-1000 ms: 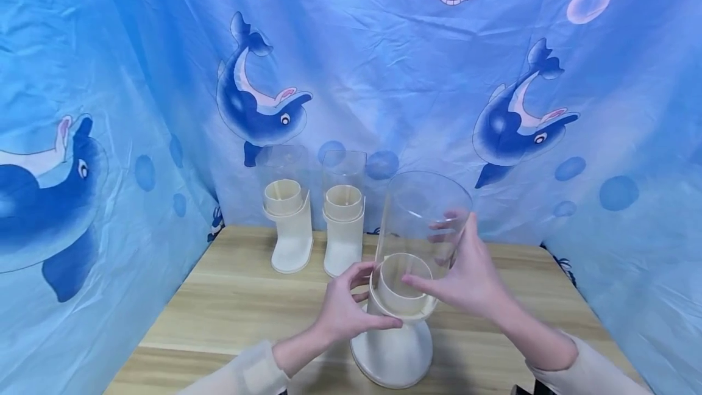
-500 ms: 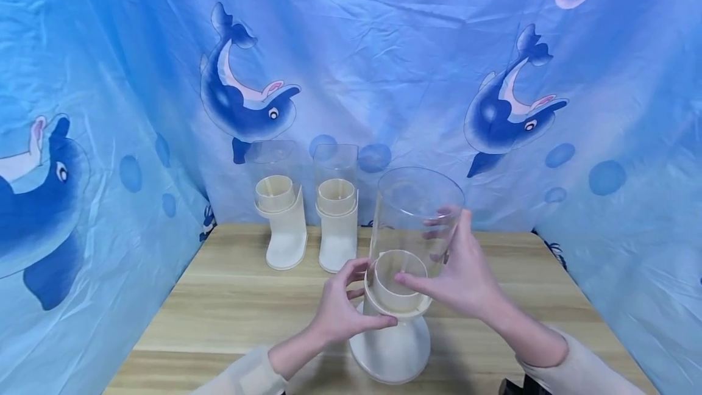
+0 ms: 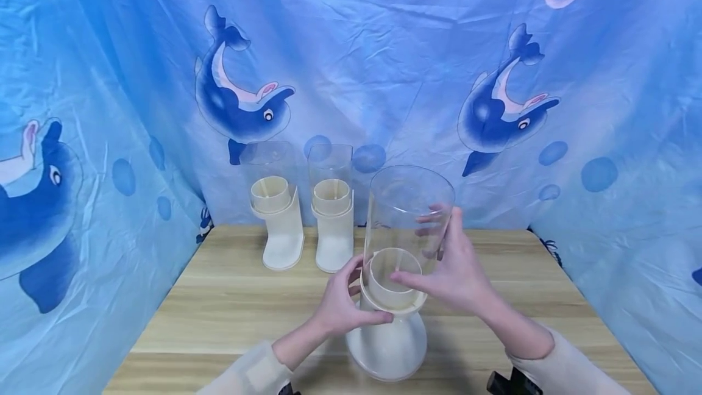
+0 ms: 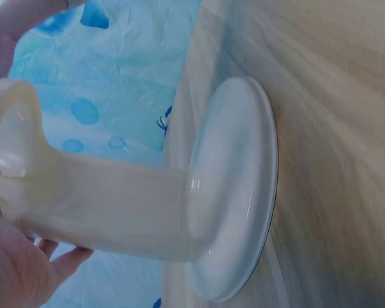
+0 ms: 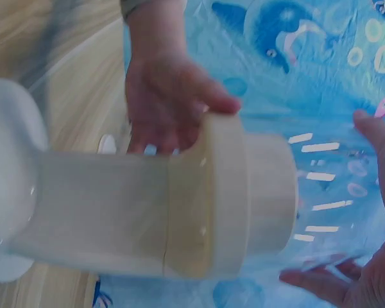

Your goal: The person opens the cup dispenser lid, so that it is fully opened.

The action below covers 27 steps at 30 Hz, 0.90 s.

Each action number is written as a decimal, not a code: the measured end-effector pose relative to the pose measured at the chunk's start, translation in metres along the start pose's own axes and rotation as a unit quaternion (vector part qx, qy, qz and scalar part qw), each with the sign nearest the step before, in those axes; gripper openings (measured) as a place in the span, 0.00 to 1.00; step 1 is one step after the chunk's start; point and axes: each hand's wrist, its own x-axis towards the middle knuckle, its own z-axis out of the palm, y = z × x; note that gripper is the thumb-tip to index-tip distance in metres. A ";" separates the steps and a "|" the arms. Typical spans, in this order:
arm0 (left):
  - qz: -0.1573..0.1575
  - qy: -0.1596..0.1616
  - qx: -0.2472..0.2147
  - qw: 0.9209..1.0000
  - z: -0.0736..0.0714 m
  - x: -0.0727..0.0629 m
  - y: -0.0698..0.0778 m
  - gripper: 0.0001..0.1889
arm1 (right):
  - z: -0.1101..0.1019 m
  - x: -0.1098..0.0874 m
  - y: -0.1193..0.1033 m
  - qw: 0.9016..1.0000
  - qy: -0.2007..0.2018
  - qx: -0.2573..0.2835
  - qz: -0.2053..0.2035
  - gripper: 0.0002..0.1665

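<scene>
A white stand point(image 3: 386, 349) with a round base and a cream ring-shaped collar rests upright on the table near the front. Above its collar rises a clear cylinder point(image 3: 403, 200), open at the top and surrounding the inner ring point(image 3: 393, 270). My left hand point(image 3: 341, 305) holds the stand at the collar, thumb in front and fingers behind. On the right side, my right hand point(image 3: 457, 270) grips the clear cylinder, with its fingers visible through the wall. The right wrist view shows the collar point(image 5: 228, 199) side-on; how far down the cylinder sits is hard to tell.
Two similar white stands, the left one point(image 3: 284, 239) and the other point(image 3: 334, 242), stand at the back of the wooden table point(image 3: 258, 309), each topped by a clear tube. A blue curtain point(image 3: 351, 78) printed with dolphins encloses the back and sides.
The head view has shifted a little, so the scene slides slightly left and up. Both hands keep the same grips, and the stand and cylinder show no clear movement.
</scene>
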 end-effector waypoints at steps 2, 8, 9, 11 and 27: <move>0.009 0.003 0.007 1.000 0.000 0.000 -0.002 0.56 | -0.001 0.001 0.004 1.000 -0.004 0.008 -0.009 0.69; 0.061 -0.042 -0.024 0.997 -0.009 0.006 -0.014 0.61 | -0.003 -0.003 0.011 1.000 -0.018 0.013 -0.008 0.71; 0.066 -0.053 -0.040 0.996 -0.011 0.008 -0.016 0.59 | -0.004 -0.004 0.011 1.000 -0.018 0.006 -0.007 0.71; 0.074 -0.070 -0.069 0.992 -0.015 0.012 -0.019 0.56 | -0.004 -0.005 0.012 1.000 -0.020 -0.007 -0.004 0.69; 0.078 -0.091 -0.100 0.988 -0.017 0.009 -0.023 0.56 | -0.005 -0.008 0.028 0.995 -0.048 0.079 -0.036 0.61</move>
